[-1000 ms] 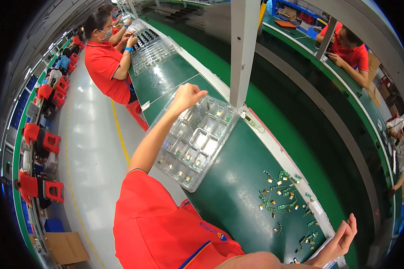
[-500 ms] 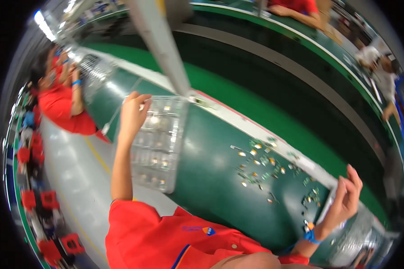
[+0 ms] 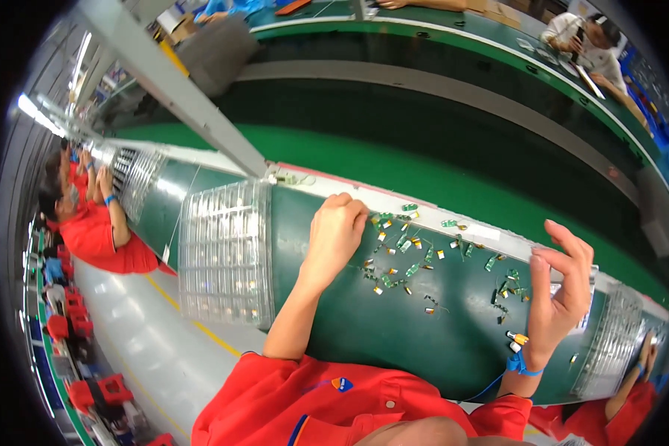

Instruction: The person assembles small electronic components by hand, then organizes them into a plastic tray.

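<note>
Green circuit boards [image 3: 413, 270] — small, scattered — mixed with white-and-amber pieces [image 3: 517, 338].

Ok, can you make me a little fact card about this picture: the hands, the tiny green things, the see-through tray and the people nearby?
Left hand: curled, fingertips beside the small green boards; any grip is hidden
Right hand: raised, thumb and fingers apart
Wrist: blue band on the right one
Boards: many, scattered between the hands
Tray: clear, divided, left of the left hand
Table: green
People: worker in red at left, worker in white at upper right
</note>
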The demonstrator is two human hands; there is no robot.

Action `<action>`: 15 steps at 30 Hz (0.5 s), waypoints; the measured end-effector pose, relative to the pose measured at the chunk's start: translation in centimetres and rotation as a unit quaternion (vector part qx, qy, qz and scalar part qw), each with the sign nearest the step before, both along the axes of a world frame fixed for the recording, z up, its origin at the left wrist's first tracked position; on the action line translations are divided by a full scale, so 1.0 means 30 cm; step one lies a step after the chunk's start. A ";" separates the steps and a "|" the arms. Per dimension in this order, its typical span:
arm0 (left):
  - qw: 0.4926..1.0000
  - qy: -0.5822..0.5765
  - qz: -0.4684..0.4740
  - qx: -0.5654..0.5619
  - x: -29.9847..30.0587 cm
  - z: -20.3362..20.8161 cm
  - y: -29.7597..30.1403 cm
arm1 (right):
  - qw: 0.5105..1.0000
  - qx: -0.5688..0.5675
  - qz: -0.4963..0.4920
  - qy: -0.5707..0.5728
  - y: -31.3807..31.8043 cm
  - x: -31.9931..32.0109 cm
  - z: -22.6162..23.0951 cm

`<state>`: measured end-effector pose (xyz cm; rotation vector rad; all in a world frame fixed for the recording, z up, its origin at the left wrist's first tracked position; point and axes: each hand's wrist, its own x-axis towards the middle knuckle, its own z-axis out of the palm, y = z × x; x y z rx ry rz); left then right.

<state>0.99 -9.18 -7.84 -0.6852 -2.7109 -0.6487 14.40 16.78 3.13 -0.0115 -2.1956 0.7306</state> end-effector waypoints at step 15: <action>0.838 -0.309 -0.260 0.367 -0.103 0.239 0.335 | 0.998 0.005 0.059 0.008 -0.066 -0.209 -0.130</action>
